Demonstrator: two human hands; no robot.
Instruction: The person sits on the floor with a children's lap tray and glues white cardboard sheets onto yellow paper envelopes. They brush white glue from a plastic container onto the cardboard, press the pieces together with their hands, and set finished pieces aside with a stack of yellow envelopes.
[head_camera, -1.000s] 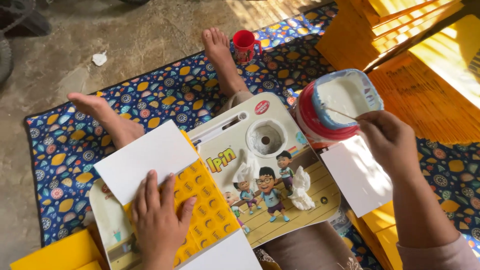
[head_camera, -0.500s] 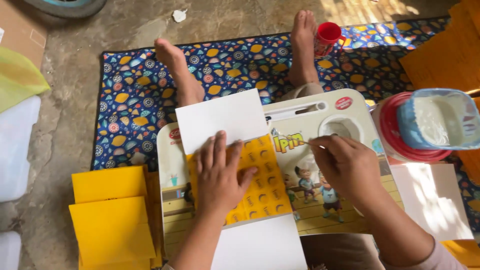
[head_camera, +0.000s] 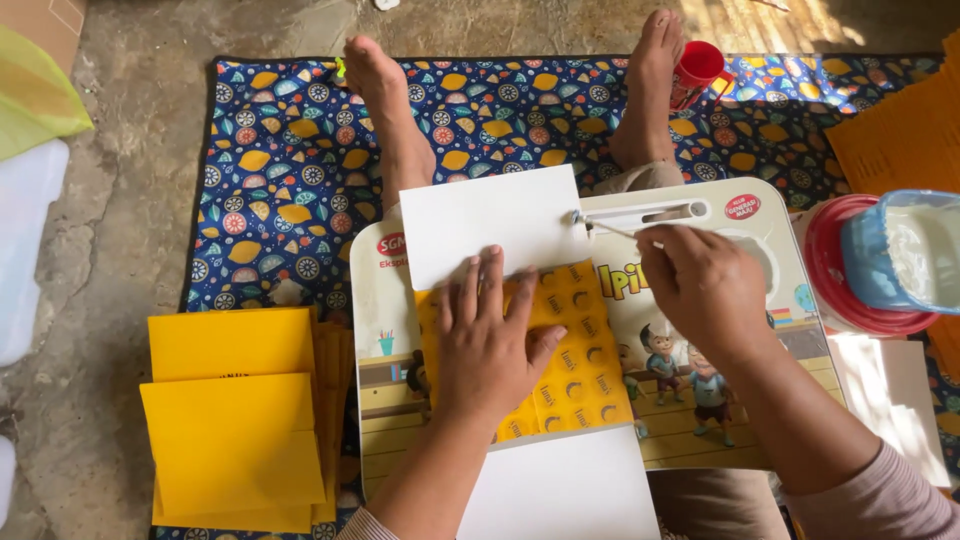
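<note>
A yellow printed sheet (head_camera: 585, 375) with a white flap at its top (head_camera: 490, 225) and another at its bottom (head_camera: 560, 490) lies on a cartoon-printed lap tray (head_camera: 378, 320) over my legs. My left hand (head_camera: 490, 345) presses flat on the yellow sheet, fingers reaching the top flap's lower edge. My right hand (head_camera: 700, 285) pinches a thin stick (head_camera: 605, 227) whose tip touches the right edge of the top flap.
A blue bowl of white paste (head_camera: 900, 250) sits in a red tub (head_camera: 830, 275) at the right, white sheets (head_camera: 895, 400) below it. Stacked yellow envelopes (head_camera: 235, 420) lie left of the tray. A red cup (head_camera: 695, 70) stands by my foot on the patterned mat (head_camera: 280, 160). Orange sheets (head_camera: 900, 130) are far right.
My right hand has come from the paste bowl back over the tray, bringing the stick's tip to the top flap's edge. My left hand still presses on the yellow sheet.
</note>
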